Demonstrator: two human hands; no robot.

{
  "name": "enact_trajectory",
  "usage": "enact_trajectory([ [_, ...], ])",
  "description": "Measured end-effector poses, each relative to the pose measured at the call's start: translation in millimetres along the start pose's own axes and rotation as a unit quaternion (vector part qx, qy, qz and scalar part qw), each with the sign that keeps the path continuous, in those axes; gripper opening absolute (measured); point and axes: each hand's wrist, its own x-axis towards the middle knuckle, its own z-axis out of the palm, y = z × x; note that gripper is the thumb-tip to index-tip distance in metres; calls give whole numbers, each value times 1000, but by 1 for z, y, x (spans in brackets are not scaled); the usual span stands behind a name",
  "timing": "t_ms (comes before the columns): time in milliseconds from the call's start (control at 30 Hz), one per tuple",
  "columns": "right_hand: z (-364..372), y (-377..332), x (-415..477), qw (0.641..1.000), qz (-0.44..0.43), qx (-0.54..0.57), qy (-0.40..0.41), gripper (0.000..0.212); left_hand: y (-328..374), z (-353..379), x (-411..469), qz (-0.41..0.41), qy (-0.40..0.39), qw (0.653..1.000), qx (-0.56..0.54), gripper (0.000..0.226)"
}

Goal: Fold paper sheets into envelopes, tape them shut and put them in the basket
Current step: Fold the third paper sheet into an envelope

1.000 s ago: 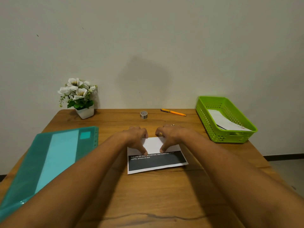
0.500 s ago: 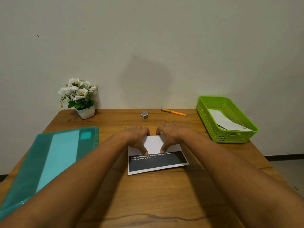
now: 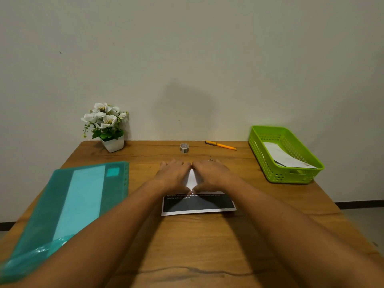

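At frame centre, a paper sheet is pressed onto the table by the left hand and right hand, laid flat side by side, seemingly to sharpen a fold; the basket is set at the right.

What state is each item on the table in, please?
Left hand: pressing the sheet.
Right hand: pressing the sheet.
Paper sheet: partly folded, held flat.
Tape roll: untouched, beyond the hands.
Pen: lying untouched.
Basket: holds folded paper.
Folder: lying flat.
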Motion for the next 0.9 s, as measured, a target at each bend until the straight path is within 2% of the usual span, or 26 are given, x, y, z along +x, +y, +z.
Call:
enact_trajectory([
  [100,0,4,-9,1000,4,-15,7,68,-3,4,-6,-3,17,1000,-5,79],
  [333,-6,58,-46,997,75,-18,-15,58,-33,1,-25,-41,20,999,-15,81],
  [533,-4,57,-55,997,67,-32,5,48,-34,-4,-35,-44,36,998,6,77],
  [600,-7,52,-52,997,65,-42,28,36,-32,-5,-36,-47,67,996,15,70],
  [733,-12,47,-51,991,56,-75,96,11,-33,-8,-35,-45,147,988,13,41],
  [900,-5,42,-60,985,49,-81,145,22,-26,-1,-43,-21,175,984,-18,38],
])
